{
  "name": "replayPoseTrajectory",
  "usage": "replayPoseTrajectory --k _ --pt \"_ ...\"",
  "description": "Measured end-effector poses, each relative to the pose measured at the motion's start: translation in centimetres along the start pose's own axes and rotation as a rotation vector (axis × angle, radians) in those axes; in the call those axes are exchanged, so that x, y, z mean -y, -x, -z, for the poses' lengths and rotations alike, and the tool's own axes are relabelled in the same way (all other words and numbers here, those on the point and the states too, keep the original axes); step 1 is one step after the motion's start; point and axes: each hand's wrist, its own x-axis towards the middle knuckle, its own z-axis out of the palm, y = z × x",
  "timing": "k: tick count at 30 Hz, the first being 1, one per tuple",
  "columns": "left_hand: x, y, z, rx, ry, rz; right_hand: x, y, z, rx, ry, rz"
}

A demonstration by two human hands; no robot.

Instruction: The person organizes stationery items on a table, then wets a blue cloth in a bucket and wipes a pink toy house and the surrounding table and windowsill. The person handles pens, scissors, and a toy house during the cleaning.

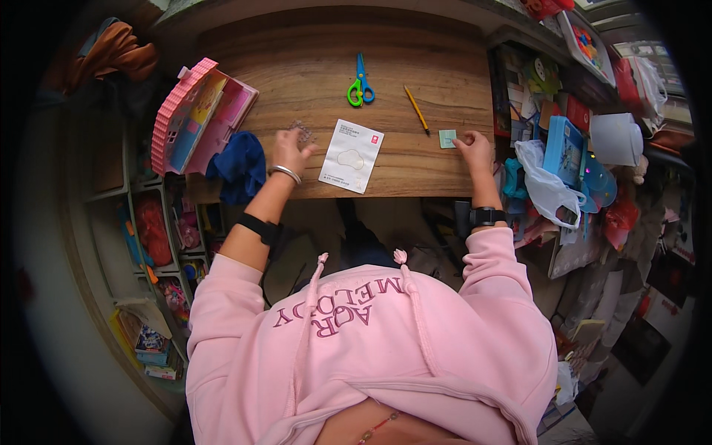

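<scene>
My left hand [290, 151] is over the left part of the wooden table [356, 33], its fingers bent at a small greyish patterned thing [303, 132]. Blur and the fingers hide what that thing is and whether it is gripped. At the right side, the thumb and forefinger of my right hand [477, 151] pinch the edge of a small pale green square card [446, 138]. Between the hands a white printed packet [351, 157] with a cloud-shaped window lies flat. Beyond it are blue-and-green scissors [361, 83], blades pointing away, and a yellow pencil [416, 108].
A pink toy house [183, 119] stands at the table's left edge, beside a dark blue cloth [240, 167]. Shelves with toys and books [156, 350] stand at lower left. Along the right, a white plastic bag [548, 186] and a blue case [563, 150] crowd the table's side.
</scene>
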Motion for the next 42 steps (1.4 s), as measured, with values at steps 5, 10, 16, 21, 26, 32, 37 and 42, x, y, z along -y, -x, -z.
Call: replayPoseTrajectory --k 5,10,16,21,26,32,37,42 --pt "1.5 -2.8 1.6 0.067 -0.181 0.344 6.5 -1.6 -2.1 -0.103 -0.242 0.287" --pt "1.8 -4.6 0.8 0.262 -0.208 0.439 12.5 -3.4 -4.9 0.146 0.150 0.234" --pt "1.6 -3.7 3.3 0.357 0.470 0.449 16.9 -6.5 -7.0 0.140 -0.273 0.319" --pt "-3.2 -0.5 2.2 0.505 0.891 0.438 20.1 -5.8 -9.7 0.248 -0.141 0.334" --pt "-7.2 2.0 -2.5 0.202 -0.033 0.211 20.2 -5.5 -8.1 0.469 -0.119 0.178" --pt "-5.9 1.1 -4.1 0.162 0.041 0.346 16.8 -3.1 -3.4 0.723 -0.566 0.025" --pt "-2.1 0.6 -0.6 0.550 0.957 0.552 13.8 1.1 1.2 0.860 -1.036 -0.085" --pt "-3.3 0.5 0.5 0.641 1.349 0.461 16.2 6.1 0.6 1.037 -0.863 0.076"
